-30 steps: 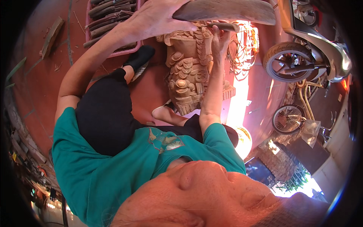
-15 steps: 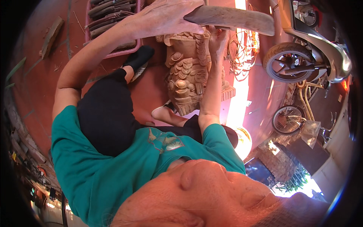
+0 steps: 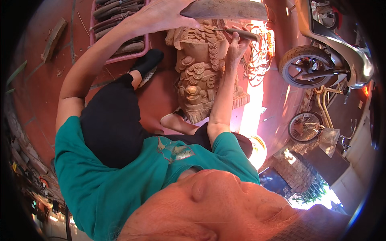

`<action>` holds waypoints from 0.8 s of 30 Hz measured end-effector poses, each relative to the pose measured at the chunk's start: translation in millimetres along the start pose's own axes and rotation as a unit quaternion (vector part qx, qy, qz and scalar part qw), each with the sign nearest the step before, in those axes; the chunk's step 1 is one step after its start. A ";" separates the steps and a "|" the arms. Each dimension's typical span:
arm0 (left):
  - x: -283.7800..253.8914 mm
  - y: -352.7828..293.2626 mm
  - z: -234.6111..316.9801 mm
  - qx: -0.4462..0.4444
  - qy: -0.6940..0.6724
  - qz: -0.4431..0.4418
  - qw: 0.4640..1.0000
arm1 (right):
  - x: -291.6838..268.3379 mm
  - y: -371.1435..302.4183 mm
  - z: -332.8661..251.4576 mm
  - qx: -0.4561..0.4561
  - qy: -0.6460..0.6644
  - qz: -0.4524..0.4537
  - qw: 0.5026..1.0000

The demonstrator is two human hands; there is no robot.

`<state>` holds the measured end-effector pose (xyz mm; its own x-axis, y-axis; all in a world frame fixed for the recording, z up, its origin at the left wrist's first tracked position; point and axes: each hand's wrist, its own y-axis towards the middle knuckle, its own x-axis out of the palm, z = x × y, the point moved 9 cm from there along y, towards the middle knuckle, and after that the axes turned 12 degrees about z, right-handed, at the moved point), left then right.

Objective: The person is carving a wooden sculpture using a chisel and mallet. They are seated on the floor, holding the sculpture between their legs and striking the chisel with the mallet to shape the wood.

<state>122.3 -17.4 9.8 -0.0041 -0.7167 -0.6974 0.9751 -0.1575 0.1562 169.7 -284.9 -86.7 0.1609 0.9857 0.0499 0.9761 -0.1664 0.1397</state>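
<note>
Carving (image 3: 201, 68) sits on the red floor (image 3: 36, 88) between the person's legs, a pale wood block cut into rows of rounded scales and curled knobs, with a stepped, ridged base at the end nearest the body. The wood looks raw and matte, no finish on it.

Left hand (image 3: 161, 16) is wrapped around a mallet (image 3: 225, 9), a long flat-ish slab of dark, worn wood. Fingers are curled shut over its near end, and the rest of it sticks out past the fingertips, above the top of the carving.

Right hand (image 3: 235, 44) pinches a chisel (image 3: 237, 33), a thin tool with a brownish handle. Fingers are closed tight around the handle and the narrow blade runs out from them onto the scales at the top of the carving. Heel of that hand rests against the wood.

Just beyond the left knuckles there's a pink tray (image 3: 120, 32) packed with more dark-handled tools, lying side by side. Past the right fingers, a heap of pale curly shavings (image 3: 257, 56) lies in a hard strip of sunlight.

Floor is smooth red tile or cement, scattered with thin splinters and a stray plank (image 3: 52, 38). It's an open workshop spot: a scooter (image 3: 333, 52) stands off to the right with a bicycle (image 3: 317, 124) below it.
</note>
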 end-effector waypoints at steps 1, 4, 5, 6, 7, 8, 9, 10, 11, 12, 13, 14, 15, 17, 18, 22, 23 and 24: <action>-4.8 0.6 1.5 0.019 0.023 0.019 0.999 | 2.9 0.6 -2.0 0.001 -0.024 -0.005 1.000; -8.7 0.6 0.5 0.034 0.015 0.034 0.999 | 12.7 3.0 -8.1 -0.033 -0.049 -0.032 0.998; -7.6 0.8 0.2 0.025 0.013 0.025 0.999 | 12.1 4.4 -6.3 -0.037 -0.047 -0.034 0.998; -6.5 0.8 1.3 0.017 0.011 0.017 1.000 | 10.2 5.5 -3.7 -0.040 -0.045 -0.035 0.998; -5.5 0.7 2.3 0.009 0.010 0.008 1.000 | 8.5 6.1 -2.2 -0.044 -0.043 -0.037 0.997; -6.5 0.3 3.9 0.008 0.005 0.007 1.000 | 9.5 5.8 -2.6 -0.041 -0.044 -0.036 0.998; -7.8 0.0 5.5 0.007 0.001 0.006 1.000 | 10.5 5.3 -3.4 -0.039 -0.044 -0.036 0.998; -8.2 0.1 6.4 0.006 -0.004 0.004 1.000 | 11.4 5.0 -4.4 -0.036 -0.045 -0.035 0.998; -9.2 0.7 7.9 0.011 -0.006 0.012 1.000 | 12.9 5.1 -5.0 -0.033 -0.047 -0.040 0.998; -10.2 1.2 9.3 0.017 -0.007 0.019 1.000 | 14.4 5.4 -5.6 -0.029 -0.048 -0.045 0.997; -11.4 1.5 10.5 0.023 -0.009 0.027 0.999 | 15.7 5.8 -5.7 -0.025 -0.049 -0.050 0.997; -12.1 1.6 11.6 0.027 -0.014 0.030 0.999 | 16.8 6.8 -5.7 -0.026 -0.051 -0.059 0.997; -13.1 1.5 12.7 0.031 -0.020 0.033 0.999 | 17.5 8.7 -5.5 -0.026 -0.052 -0.068 0.996; -14.2 1.7 14.8 0.032 -0.028 0.033 0.999 | 18.4 11.6 -7.3 -0.015 -0.051 -0.078 0.995; -14.4 2.0 15.8 0.030 -0.031 0.030 0.999 | 19.2 13.4 -10.3 -0.003 -0.049 -0.079 0.996; -14.6 4.3 13.9 0.032 -0.023 0.043 0.998 | 17.7 28.6 -5.9 0.073 -0.048 -0.079 0.993; -14.6 4.6 13.0 0.031 -0.031 0.043 0.998 | 14.6 34.5 -0.3 0.089 -0.038 -0.072 0.993; -14.7 4.9 12.3 0.030 -0.039 0.044 0.998 | 13.5 39.2 2.8 0.093 -0.047 -0.084 0.991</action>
<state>124.5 -16.0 29.4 0.0615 -0.7796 -0.6233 0.9574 -0.1305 0.2577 210.6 -278.0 -83.3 -0.0014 0.9986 -0.0527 0.9989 -0.0011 -0.0478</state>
